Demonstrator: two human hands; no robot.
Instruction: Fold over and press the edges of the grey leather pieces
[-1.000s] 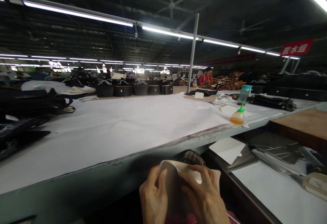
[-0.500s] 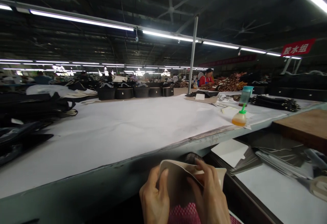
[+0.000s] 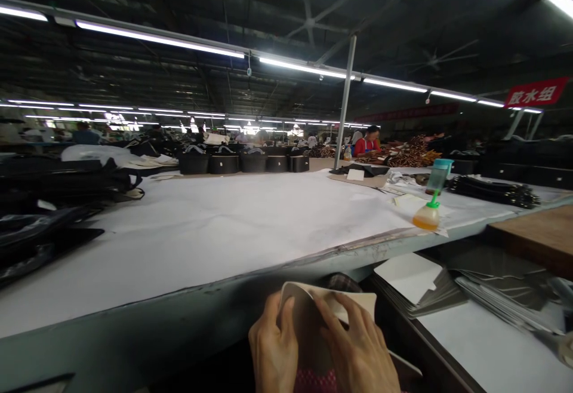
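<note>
Two pinches bow a cream panel: left hand and right hand grip its edges below the table.

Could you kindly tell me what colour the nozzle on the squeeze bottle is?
The nozzle is bright green, best seen in the head view.

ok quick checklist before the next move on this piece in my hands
Both hands on it: left hand and right hand hold the curved cream panel: ok
Panel edges lined up: partly hidden, cannot tell
Adhesive on the panel: cannot tell
Light on the panel: inner face in shadow: not ok
Orange-filled squeeze bottle: upright on the white-covered table: ok
Stack of sheets: to the right of the hands: ok
</note>
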